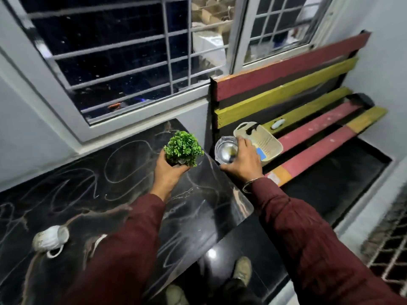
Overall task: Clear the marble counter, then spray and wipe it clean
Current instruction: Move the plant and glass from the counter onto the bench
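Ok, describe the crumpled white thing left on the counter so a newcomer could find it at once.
Start at the black marble counter under the barred window and follow it to its near left corner. There lies a used white face mask, crumpled, one ear loop trailing. It is the only white, soft thing on the dark slab.

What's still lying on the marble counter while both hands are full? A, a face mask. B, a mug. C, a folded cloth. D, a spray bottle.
A: a crumpled white face mask lies on the counter; the left hand holds the plant, the right hand the glass ashtray.
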A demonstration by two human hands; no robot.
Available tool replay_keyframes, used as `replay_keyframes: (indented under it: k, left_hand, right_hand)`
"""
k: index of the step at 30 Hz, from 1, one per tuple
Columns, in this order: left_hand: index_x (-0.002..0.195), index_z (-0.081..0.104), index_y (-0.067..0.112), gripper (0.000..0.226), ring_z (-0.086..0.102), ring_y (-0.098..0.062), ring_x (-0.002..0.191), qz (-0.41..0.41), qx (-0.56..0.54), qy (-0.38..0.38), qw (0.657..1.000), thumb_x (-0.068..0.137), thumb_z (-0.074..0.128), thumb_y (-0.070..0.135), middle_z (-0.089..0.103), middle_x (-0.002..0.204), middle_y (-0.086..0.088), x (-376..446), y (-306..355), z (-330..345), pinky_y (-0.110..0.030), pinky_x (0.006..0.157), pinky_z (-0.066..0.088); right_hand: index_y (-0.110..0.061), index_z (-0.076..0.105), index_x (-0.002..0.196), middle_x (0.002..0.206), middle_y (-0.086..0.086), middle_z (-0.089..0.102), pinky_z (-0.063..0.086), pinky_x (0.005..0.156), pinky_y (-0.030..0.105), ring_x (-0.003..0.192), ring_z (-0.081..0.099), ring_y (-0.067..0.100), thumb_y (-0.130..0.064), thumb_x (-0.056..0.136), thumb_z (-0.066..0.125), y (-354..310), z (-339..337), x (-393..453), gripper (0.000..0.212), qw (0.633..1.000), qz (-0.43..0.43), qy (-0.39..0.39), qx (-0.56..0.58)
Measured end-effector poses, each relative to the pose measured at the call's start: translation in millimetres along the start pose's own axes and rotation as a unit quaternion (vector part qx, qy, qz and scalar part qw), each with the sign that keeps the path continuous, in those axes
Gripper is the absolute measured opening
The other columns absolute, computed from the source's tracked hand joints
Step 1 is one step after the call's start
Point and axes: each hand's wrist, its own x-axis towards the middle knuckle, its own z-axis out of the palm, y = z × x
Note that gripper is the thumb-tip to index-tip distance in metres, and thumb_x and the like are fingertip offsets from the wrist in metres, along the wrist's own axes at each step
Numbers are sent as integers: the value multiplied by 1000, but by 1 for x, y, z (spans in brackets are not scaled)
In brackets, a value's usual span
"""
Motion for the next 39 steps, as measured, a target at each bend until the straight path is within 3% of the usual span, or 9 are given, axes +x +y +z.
replay_keyframes:
  k: [2, 8, 12, 15, 19, 23, 28, 36, 39]
  left_hand:
    - [141, 58, 8, 80, 69, -10, 105, 27, 34, -28, 999, 71, 94, -2, 72, 124, -4, 5, 4, 31, -10, 91, 53]
    - [134, 67, 18, 76, 67, -20, 118, 51, 120, -52, 990, 65, 96, 33, 70, 129, -7, 20, 10, 130, -38, 108, 52]
    - [123, 67, 13, 54, 66, -12, 94, 32, 107, -45, 993, 76, 89, -1, 74, 113, -5, 19, 27, 218, -7, 79, 51]
    - [127, 66, 6, 54, 67, -14, 95, 32, 107, -46, 993, 78, 84, -9, 73, 114, -7, 24, 29, 276, -5, 75, 49]
    - [119, 61, 16, 56, 62, 16, 76, 31, 120, -66, 990, 78, 81, -15, 68, 97, 9, 35, 32, 346, -2, 72, 46]
    - [109, 63, 23, 52, 67, -16, 96, 28, 133, -83, 987, 74, 88, -6, 73, 107, -2, 51, 30, 401, -33, 93, 54]
    - [117, 69, 15, 53, 73, -26, 107, 6, 127, -98, 987, 70, 91, 7, 76, 117, -9, 96, 17, 469, -46, 102, 57]
    - [110, 69, 28, 54, 74, -26, 100, 19, 161, -146, 976, 60, 88, 38, 78, 107, -1, 158, 6, 575, -52, 89, 60]
    - [98, 64, 39, 42, 73, -22, 98, 22, 177, -150, 973, 66, 89, 32, 76, 105, 3, 168, 1, 610, -42, 85, 60]
  right_hand:
    - [-16, 34, 140, 133, 4, 44, 44, 94, 45, 120, 46, 30, -51, 53, 77, 27, -15, 6, 103, 1000, 19, 9, -4]
    - [-19, 34, 137, 131, 3, 46, 39, 93, 44, 119, 43, 29, -61, 51, 73, 118, -54, 27, 103, 996, 67, 42, -32]
    - [-18, 35, 138, 130, 3, 48, 41, 92, 42, 114, 44, 30, -60, 50, 73, 193, -83, 47, 105, 995, 83, 41, -40]
    - [-19, 38, 135, 124, 2, 51, 43, 88, 42, 111, 46, 30, -59, 48, 73, 240, -102, 61, 101, 993, 103, 52, -36]
    - [-21, 43, 130, 121, 1, 51, 44, 86, 42, 108, 48, 30, -59, 46, 72, 295, -119, 79, 96, 990, 123, 63, -14]
    - [-18, 43, 128, 122, 2, 51, 42, 86, 42, 110, 47, 30, -64, 46, 71, 340, -131, 100, 98, 986, 149, 73, -21]
    - [-17, 36, 139, 131, 2, 48, 42, 92, 43, 116, 45, 30, -57, 48, 74, 397, -137, 136, 107, 979, 186, 70, -42]
    - [-17, 36, 138, 126, 3, 48, 41, 90, 43, 113, 46, 30, -56, 49, 76, 475, -145, 202, 105, 968, 242, 58, -34]
    - [-18, 33, 141, 130, 4, 46, 41, 92, 43, 114, 44, 31, -52, 50, 78, 508, -143, 227, 107, 963, 264, 43, -22]
